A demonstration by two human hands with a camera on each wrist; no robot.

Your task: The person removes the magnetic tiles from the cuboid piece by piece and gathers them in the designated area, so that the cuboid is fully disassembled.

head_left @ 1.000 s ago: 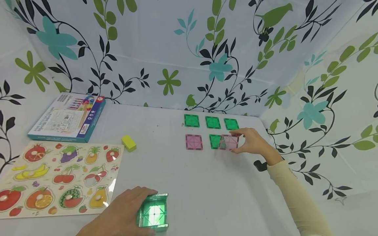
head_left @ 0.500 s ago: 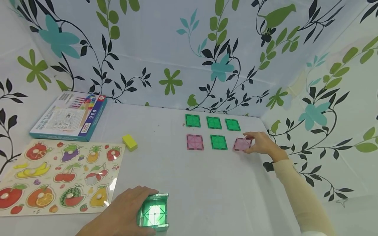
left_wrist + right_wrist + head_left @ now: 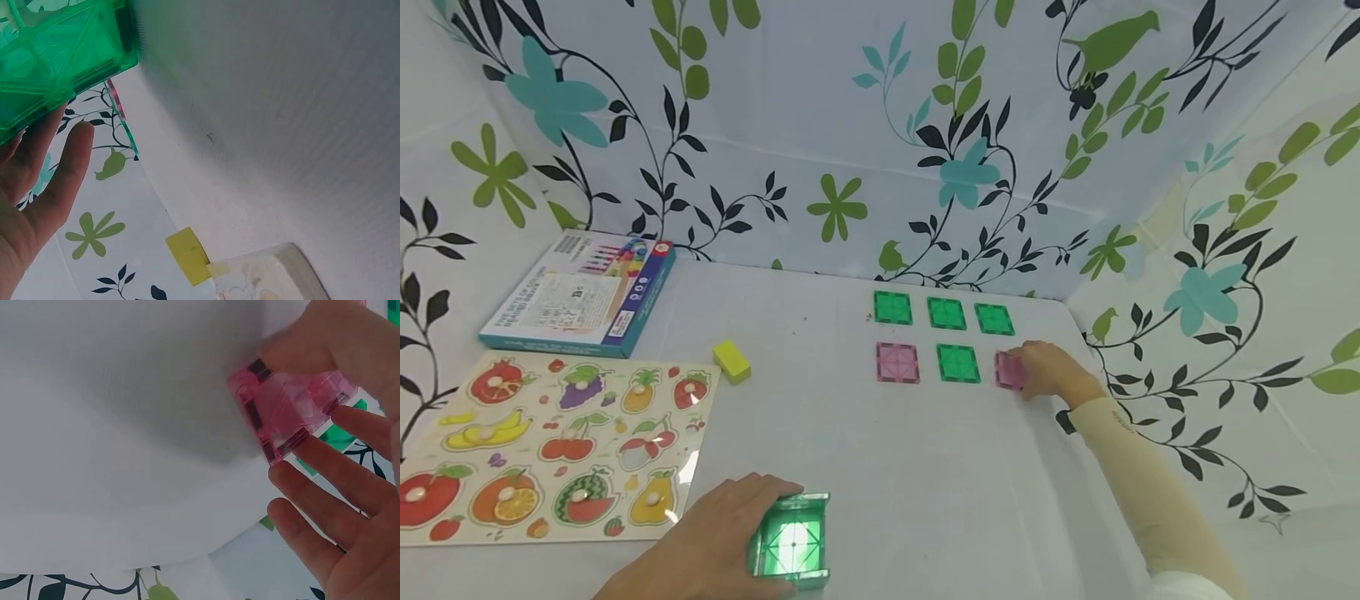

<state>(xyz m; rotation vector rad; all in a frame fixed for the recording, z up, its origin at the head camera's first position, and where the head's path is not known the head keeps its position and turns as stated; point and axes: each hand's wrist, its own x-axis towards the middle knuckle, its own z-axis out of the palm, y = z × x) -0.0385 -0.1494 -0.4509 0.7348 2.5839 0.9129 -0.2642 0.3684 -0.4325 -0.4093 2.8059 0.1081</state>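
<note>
In the head view my left hand (image 3: 715, 533) grips a green see-through box shape of magnetic tiles (image 3: 793, 542) near the table's front edge. The left wrist view shows the green tiles (image 3: 62, 62) between the fingers, seen from close by. My right hand (image 3: 1051, 371) pinches a pink magnetic tile (image 3: 1009, 370) at the right end of the front row, thumb on one edge and fingers on the opposite one in the right wrist view. Left of it in that row lie a green tile (image 3: 958, 363) and another pink tile (image 3: 897, 362).
Behind them runs a row of green tiles (image 3: 946, 313). A fruit puzzle board (image 3: 576, 442) lies at the left, with a yellow block (image 3: 732, 362) by its corner. A flat box (image 3: 580, 292) lies behind the board. Patterned cloth (image 3: 820, 125) hangs at the back.
My right hand has carried the pink tile rightward from over the front green tile to the row's right end, and its fingers now cover more of it. My left hand keeps its place.
</note>
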